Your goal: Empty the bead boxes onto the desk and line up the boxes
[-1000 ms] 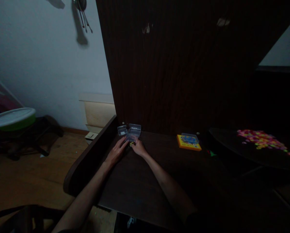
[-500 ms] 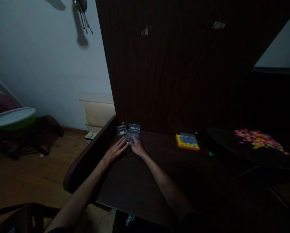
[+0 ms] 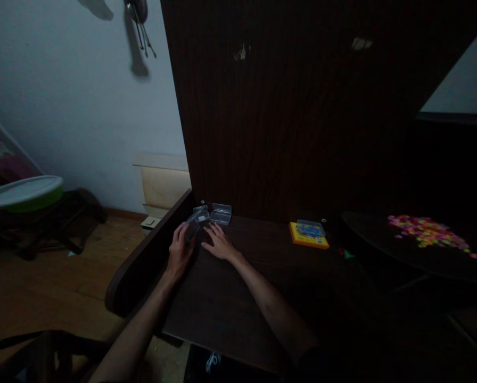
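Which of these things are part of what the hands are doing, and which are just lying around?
Seemingly in the work:
left hand, holding a clear case
right hand, fingers spread
open clear box beyond it

Seemingly just lying about:
yellow box, see-through case on top
heap of colourful pieces
green tub

case [image 3: 191, 230]: clear plastic, glossy | desk [image 3: 222, 298]: wood, smooth | wall [image 3: 82, 111]: matt | floor [image 3: 79, 276]: wood

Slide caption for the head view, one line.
Left hand holding a clear plastic case, right hand spread over the dark wooden tabletop, an open transparent box beyond.
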`<act>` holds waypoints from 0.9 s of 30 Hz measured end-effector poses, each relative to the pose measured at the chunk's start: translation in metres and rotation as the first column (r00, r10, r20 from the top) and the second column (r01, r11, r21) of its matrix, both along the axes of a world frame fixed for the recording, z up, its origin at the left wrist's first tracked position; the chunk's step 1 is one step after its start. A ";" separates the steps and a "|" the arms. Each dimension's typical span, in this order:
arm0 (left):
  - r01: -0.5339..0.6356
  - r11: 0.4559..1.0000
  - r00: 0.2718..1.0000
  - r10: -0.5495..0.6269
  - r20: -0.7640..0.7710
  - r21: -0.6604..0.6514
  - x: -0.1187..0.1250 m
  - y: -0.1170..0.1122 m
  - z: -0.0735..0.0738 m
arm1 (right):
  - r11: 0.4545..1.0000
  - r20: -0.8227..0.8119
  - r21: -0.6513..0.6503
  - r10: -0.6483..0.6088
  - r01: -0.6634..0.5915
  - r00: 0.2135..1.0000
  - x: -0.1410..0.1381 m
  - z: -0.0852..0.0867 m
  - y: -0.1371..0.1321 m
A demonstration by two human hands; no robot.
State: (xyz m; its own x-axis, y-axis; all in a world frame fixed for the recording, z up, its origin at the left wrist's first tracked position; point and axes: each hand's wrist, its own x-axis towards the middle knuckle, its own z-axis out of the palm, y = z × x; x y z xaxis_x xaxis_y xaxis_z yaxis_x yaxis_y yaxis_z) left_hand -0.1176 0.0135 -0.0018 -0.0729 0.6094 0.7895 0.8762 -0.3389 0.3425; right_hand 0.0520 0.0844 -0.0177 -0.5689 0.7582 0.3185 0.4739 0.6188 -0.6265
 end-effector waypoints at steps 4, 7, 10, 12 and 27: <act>-0.033 0.999 0.999 0.034 0.035 -0.023 -0.001 -0.004 0.002 | 0.997 0.160 0.075 0.022 -0.034 0.987 -0.004 0.008 0.003; -0.014 0.999 1.000 0.015 0.015 -0.045 -0.004 -0.002 0.002 | 0.993 0.183 0.101 0.045 -0.065 0.982 -0.005 0.011 0.004; 0.016 0.996 0.999 -0.020 -0.038 -0.090 -0.007 0.003 -0.001 | 0.991 0.174 0.101 0.064 -0.083 0.983 -0.003 0.011 0.002; 0.050 0.990 0.994 -0.063 -0.093 -0.135 -0.009 0.008 -0.004 | 0.991 0.162 0.106 0.064 -0.082 0.985 -0.002 0.009 0.001; 0.078 0.982 0.989 -0.098 -0.108 -0.175 -0.001 0.023 -0.008 | 0.989 0.115 0.138 0.044 -0.059 0.992 0.001 0.010 -0.001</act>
